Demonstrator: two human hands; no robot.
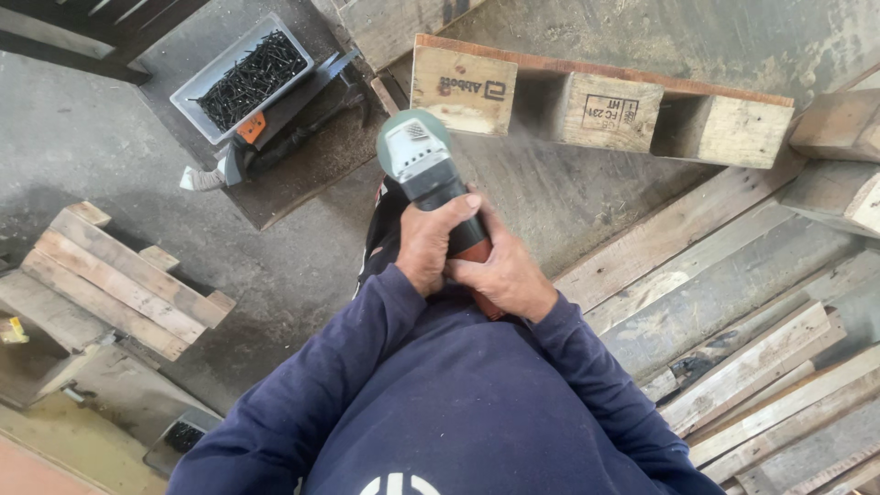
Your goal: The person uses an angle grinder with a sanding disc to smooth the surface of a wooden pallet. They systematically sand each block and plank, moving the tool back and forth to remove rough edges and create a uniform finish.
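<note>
An angle grinder [423, 167] with a grey head, black neck and red body points away from me, its disc end near a wooden pallet [600, 105]. My left hand [431, 240] wraps around the grinder's black and red body from the left. From the right, my right hand [507, 273] grips the rear of the same tool, close to my dark blue jumper. Both sleeves are dark blue.
A grey tray of black screws [249, 78] lies at the upper left, with a hand saw [266, 117] beside it. A small stack of wooden slats [119, 280] sits at the left. Long weathered planks [752, 339] lie at the right on the concrete floor.
</note>
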